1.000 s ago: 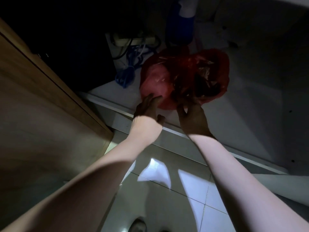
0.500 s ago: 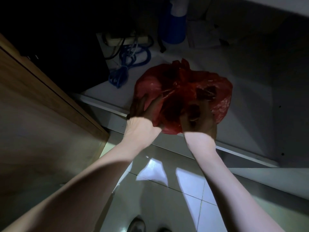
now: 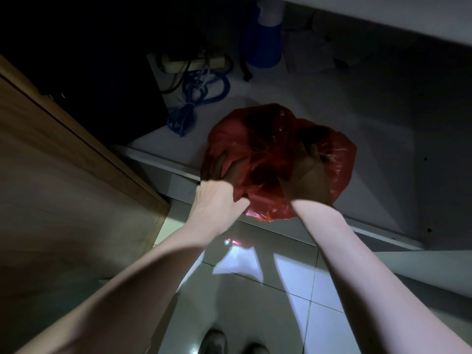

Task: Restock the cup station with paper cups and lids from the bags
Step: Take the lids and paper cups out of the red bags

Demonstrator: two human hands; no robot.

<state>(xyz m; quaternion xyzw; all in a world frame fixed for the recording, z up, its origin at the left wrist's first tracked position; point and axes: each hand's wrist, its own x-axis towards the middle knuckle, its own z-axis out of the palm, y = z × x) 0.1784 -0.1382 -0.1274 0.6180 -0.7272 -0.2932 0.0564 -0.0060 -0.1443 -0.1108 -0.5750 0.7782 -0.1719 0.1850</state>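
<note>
Your left hand and right hand grip the red bag, fingers curled into the plastic; it overhangs the cabinet shelf. Risk: thin film tearing or slipping, spilling contents; support underneath.

The bag is translucent red. The cables are blue, as is the jug, with its white top. The door is brown wood-grain; the shelf is white, and the floor has glossy pale tiles.
</note>
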